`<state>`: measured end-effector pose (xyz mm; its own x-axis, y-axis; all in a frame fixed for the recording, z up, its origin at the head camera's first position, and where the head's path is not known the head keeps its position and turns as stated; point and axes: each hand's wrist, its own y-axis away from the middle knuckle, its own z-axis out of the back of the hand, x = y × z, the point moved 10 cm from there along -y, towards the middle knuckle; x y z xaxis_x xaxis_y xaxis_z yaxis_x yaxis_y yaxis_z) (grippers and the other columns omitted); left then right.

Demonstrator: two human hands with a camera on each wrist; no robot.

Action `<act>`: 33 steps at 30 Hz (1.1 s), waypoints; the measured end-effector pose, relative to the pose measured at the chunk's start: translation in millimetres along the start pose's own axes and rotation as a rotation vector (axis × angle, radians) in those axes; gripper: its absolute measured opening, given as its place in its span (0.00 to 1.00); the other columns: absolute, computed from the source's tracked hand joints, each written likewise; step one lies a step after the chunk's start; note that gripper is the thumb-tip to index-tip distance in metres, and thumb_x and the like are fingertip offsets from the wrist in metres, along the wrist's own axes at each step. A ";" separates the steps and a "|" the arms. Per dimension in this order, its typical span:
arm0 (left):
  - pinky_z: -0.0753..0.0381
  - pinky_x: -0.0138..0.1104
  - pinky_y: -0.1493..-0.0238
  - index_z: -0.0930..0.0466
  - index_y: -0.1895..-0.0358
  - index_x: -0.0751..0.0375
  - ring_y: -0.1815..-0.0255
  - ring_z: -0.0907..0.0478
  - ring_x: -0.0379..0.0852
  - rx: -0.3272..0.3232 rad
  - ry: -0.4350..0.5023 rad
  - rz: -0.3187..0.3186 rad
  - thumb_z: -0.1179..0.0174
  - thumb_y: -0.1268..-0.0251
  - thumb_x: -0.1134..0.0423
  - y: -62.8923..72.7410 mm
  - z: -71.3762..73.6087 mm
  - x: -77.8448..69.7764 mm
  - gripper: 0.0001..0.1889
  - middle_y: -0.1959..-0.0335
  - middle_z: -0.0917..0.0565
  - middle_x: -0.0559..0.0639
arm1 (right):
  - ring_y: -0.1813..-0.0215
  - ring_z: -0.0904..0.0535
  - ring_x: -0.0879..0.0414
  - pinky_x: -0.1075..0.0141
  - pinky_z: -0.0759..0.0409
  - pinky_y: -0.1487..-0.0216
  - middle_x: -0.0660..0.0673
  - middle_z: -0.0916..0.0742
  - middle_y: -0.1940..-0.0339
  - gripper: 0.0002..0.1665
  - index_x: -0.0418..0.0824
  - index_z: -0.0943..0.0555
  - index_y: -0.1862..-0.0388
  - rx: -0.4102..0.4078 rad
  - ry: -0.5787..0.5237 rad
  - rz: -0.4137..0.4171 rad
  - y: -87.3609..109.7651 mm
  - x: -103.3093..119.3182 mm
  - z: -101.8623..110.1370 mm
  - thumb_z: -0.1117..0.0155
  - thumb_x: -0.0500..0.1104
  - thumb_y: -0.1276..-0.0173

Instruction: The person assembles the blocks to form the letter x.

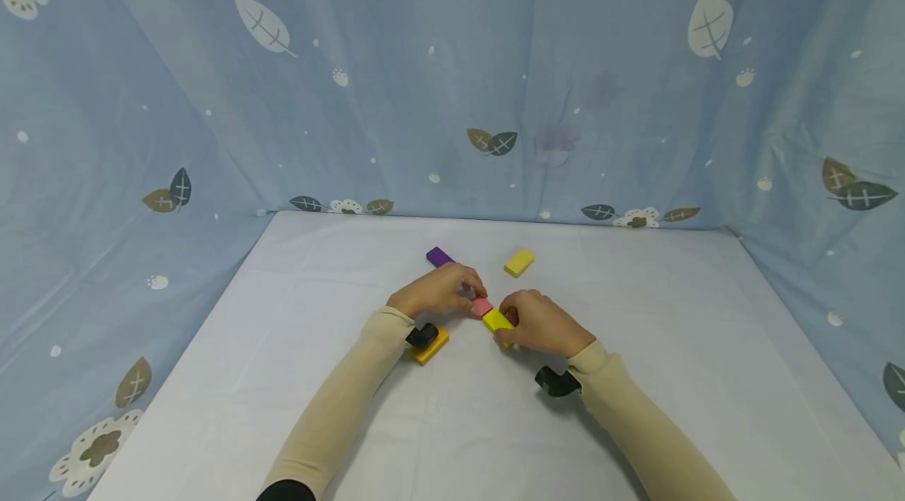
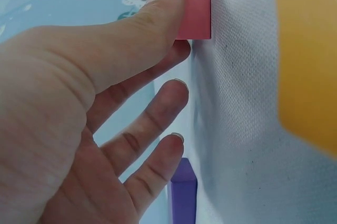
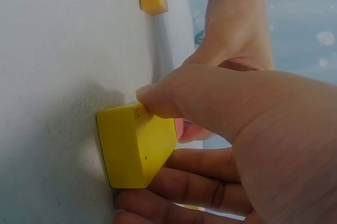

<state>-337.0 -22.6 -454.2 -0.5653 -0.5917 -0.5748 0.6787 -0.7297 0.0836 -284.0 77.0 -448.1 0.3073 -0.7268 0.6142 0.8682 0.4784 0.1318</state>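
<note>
In the head view my left hand (image 1: 440, 290) pinches a pink block (image 1: 482, 306) between thumb and fingers, low over the white cloth. The left wrist view shows the thumb against one face of that pink block (image 2: 198, 11), while the other fingers spread away from it. My right hand (image 1: 544, 323) grips a bright yellow block (image 1: 498, 321), thumb on one side and fingers on the other. End to end, the yellow and pink blocks lie in a slanting line. In the right wrist view the yellow block (image 3: 122, 149) rests flat on the cloth.
A purple block (image 1: 438, 256) lies behind my left hand, and a second yellow block (image 1: 519, 262) sits further back to the right. An orange-yellow block (image 1: 431, 347) is beneath my left wrist, partly covered by the wrist camera (image 1: 423, 335). Patterned blue fabric (image 1: 396, 93) surrounds the table.
</note>
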 end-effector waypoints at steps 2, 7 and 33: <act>0.19 0.40 0.38 0.10 0.49 0.54 0.47 0.18 0.44 -0.001 -0.001 0.000 0.27 0.36 0.62 0.0 0.3 -0.3 0.13 0.49 0.11 0.45 | 0.81 0.32 0.61 0.70 0.38 0.78 0.53 0.26 0.84 0.11 0.39 0.15 0.64 0.002 0.001 -0.004 -0.3 0.0 -0.1 0.22 0.43 0.39; 0.19 0.40 0.38 0.10 0.49 0.54 0.47 0.18 0.44 -0.001 -0.002 -0.001 0.27 0.36 0.62 0.1 0.7 -0.7 0.12 0.49 0.11 0.45 | 0.81 0.32 0.61 0.70 0.38 0.78 0.53 0.26 0.84 0.11 0.39 0.14 0.63 0.002 0.000 -0.005 -1.1 -0.2 -0.2 0.22 0.43 0.39; 0.18 0.39 0.38 0.10 0.50 0.55 0.47 0.18 0.45 -0.007 -0.007 -0.012 0.28 0.35 0.64 1.0 1.1 -1.7 0.12 0.49 0.11 0.46 | 0.81 0.31 0.60 0.70 0.35 0.77 0.51 0.23 0.83 0.15 0.37 0.13 0.60 -0.004 0.013 -0.014 -2.6 -0.6 -1.2 0.21 0.45 0.39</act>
<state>-335.8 -22.7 -452.3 -0.5765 -0.5854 -0.5701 0.6752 -0.7342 0.0711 -286.0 75.6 -449.8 0.3001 -0.7396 0.6025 0.8741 0.4661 0.1368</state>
